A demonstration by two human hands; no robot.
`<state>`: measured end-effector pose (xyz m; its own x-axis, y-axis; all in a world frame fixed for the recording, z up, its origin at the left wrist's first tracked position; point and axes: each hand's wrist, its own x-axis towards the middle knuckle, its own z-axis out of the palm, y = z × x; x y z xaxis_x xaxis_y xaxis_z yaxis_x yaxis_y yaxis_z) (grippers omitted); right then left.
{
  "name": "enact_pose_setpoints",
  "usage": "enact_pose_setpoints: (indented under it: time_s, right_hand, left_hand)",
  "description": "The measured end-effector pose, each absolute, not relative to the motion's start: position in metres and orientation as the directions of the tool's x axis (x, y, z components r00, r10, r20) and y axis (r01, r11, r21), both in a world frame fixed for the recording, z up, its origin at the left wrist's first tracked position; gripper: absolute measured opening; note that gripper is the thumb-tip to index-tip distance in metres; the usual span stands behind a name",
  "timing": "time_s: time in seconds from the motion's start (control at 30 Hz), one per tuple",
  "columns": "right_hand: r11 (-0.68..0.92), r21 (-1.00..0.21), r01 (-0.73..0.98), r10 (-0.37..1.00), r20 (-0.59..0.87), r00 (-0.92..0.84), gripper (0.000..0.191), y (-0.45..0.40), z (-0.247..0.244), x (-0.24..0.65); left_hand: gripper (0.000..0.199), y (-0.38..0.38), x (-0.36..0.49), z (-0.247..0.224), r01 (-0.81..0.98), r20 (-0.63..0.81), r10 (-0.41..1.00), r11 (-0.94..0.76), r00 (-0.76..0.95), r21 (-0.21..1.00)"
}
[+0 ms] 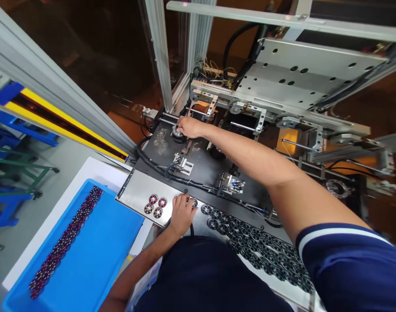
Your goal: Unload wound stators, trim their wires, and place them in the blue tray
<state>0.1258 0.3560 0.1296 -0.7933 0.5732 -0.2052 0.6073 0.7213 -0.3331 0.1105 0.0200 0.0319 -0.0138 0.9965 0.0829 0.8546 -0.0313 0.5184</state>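
My right hand [189,128] reaches far across the machine plate, fingers pinched at a round metal-and-black part that looks like a motor stator [177,131], seated on a round black fixture [179,139]. The fingertips partly cover it. Near my body, my left hand [181,213] rests over the steel ledge [133,190], fingers curled around a small round black stator [193,202] whose edge shows beside the fingertips. Left of that hand lie several red-and-black stators [157,212]. To its right, rows of black stators [256,238] cover the ledge.
A blue tray [110,242] at left holds a long line of red-and-black stators [66,238]. Metal clamps [231,183] and cables stand on the black machine plate [159,143]. Behind are linkage arms [259,121], an upright metal panel [302,73] and frame posts [159,52].
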Motion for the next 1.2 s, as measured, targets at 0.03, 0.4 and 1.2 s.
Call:
enact_pose_setpoints:
  time_s: [0.03, 0.4, 1.2]
  right_hand:
    - [0.71, -0.316, 0.629, 0.592, -0.215, -0.777, 0.032, 0.355, 0.131, 0.124]
    - [0.642, -0.38, 0.666, 0.689, -0.095, -0.718, 0.022, 0.341, 0.159, 0.135]
    - [0.777, -0.624, 0.081, 0.6, 0.698, -0.391, 0.027, 0.039, 0.205, 0.297]
  left_hand:
    - [0.017, 0.02, 0.11, 0.031, 0.853, 0.09, 0.996, -0.038, -0.01, 0.52]
    - [0.013, 0.026, 0.111, 0.035, 0.758, 0.137, 0.989, -0.126, 0.048, 0.64]
    - [0.037, -0.017, 0.125, 0.188, -0.184, 0.091, 0.993, -0.102, -0.069, 0.978]
